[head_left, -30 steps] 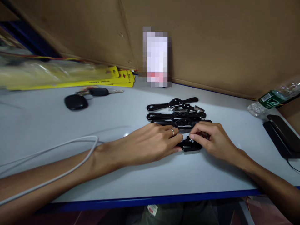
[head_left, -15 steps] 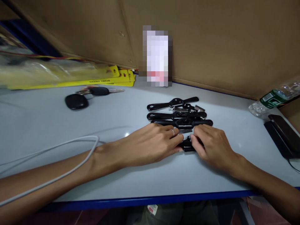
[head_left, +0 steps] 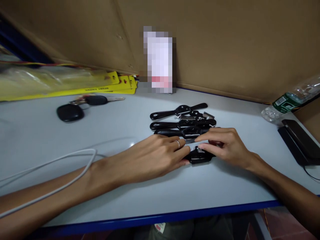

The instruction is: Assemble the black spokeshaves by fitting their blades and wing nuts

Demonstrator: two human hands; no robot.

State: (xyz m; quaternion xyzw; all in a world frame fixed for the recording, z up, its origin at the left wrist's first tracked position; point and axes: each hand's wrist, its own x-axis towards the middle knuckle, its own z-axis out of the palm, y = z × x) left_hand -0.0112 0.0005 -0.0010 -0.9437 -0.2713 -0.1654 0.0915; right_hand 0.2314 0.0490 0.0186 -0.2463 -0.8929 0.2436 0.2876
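Observation:
My left hand [head_left: 160,155], with a ring on one finger, is closed around the left end of a black spokeshave [head_left: 200,160] lying near the front of the table. The spokeshave's middle, with a bright metal part, shows between my hands. My right hand [head_left: 226,145] is over its right end, thumb and index finger apart. The index fingertip is at a small flat metal blade [head_left: 190,141] just behind the spokeshave. Further back lie more black spokeshaves [head_left: 166,125] in a loose stack, with loose blades and screws among them.
On the left lie keys with a black fob [head_left: 70,112] and yellow packaging cards [head_left: 100,89]. A white cable [head_left: 86,166] crosses my left forearm. A plastic bottle [head_left: 282,104] and a dark phone-like object [head_left: 303,141] sit at the right. Brown cardboard [head_left: 225,50] stands behind.
My right hand has opened from its grip at the spokeshave's middle, its index finger now stretched toward the loose blade. My left hand keeps its hold. The view has shifted slightly.

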